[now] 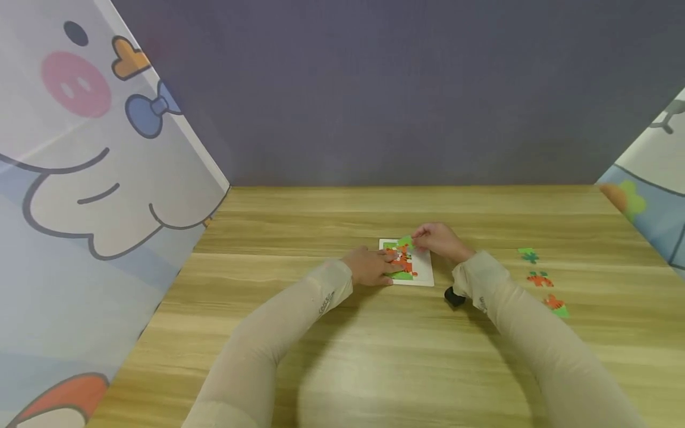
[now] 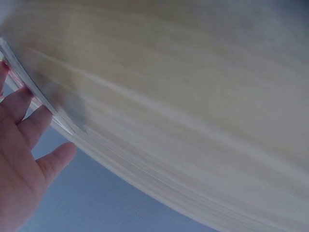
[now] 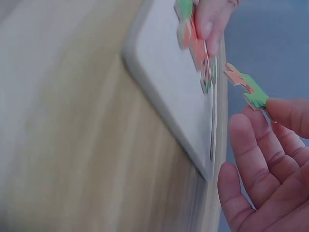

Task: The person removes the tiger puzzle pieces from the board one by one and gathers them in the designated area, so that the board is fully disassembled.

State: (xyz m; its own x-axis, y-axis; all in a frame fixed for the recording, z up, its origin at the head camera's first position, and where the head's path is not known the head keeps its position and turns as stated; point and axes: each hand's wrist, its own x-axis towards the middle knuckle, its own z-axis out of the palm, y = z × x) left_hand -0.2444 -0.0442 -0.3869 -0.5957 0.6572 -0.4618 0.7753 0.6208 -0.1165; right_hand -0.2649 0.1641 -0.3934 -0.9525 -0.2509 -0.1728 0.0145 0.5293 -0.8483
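Note:
A white puzzle tray (image 1: 425,270) lies on the table, its left part filled with joined green and orange jigsaw pieces (image 1: 404,275). My left hand (image 1: 369,266) rests on these pieces from the left, fingers extended; in the left wrist view the fingers (image 2: 36,123) reach over the tray's edge. Above the tray's upper right part, my right hand (image 1: 441,241) pinches a green and orange jigsaw piece (image 3: 253,92) between thumb and finger. In the right wrist view this piece is held tilted, apart from the pieces in the tray.
To the right on the wooden table (image 1: 374,356) lie loose jigsaw pieces: a green one (image 1: 530,256), an orange and green one (image 1: 539,279) and another orange and green one (image 1: 556,305). A black object (image 1: 454,296) shows at the right wrist. A dark wall (image 1: 401,95) stands behind.

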